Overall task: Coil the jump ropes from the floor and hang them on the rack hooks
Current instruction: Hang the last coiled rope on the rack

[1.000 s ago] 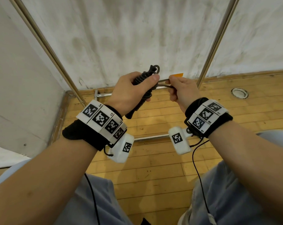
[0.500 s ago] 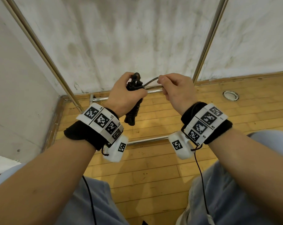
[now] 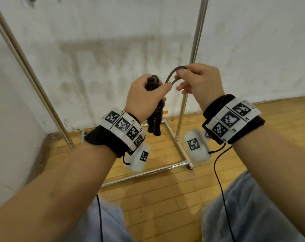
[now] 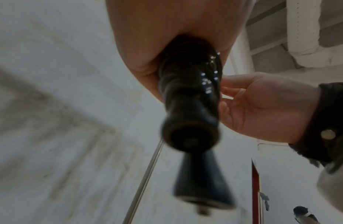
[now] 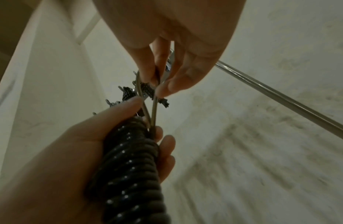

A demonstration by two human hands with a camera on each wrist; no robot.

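The left hand (image 3: 144,98) is clenched around a coiled black jump rope (image 5: 128,174), its cord wound in tight turns about the two handles (image 4: 189,118), which point downward out of the bottom of the fist. In the right wrist view the thumb lies along one side of the bundle and the fingers (image 5: 167,145) curl round the other. From the top of the bundle a free loop of rope (image 3: 172,74) rises in a narrow arch, and the right hand (image 3: 200,82) pinches the crown of that loop between thumb and forefinger, the remaining fingers loosely bent below it. Both hands are held up close together in front of the chest, well above the wooden floor (image 3: 165,198).

Behind them stands a metal rack (image 3: 193,49): one upright pole runs just behind the right hand, slanted poles pass at the left, and its base bars sit on the floorboards next to the stained white wall (image 3: 113,41). High on the rack, seen past the pinching fingers in the right wrist view, dark items hang by small metal hooks (image 5: 128,92) (too blurred to name with certainty). Each wrist wears a black band with printed square markers and a white camera housing.
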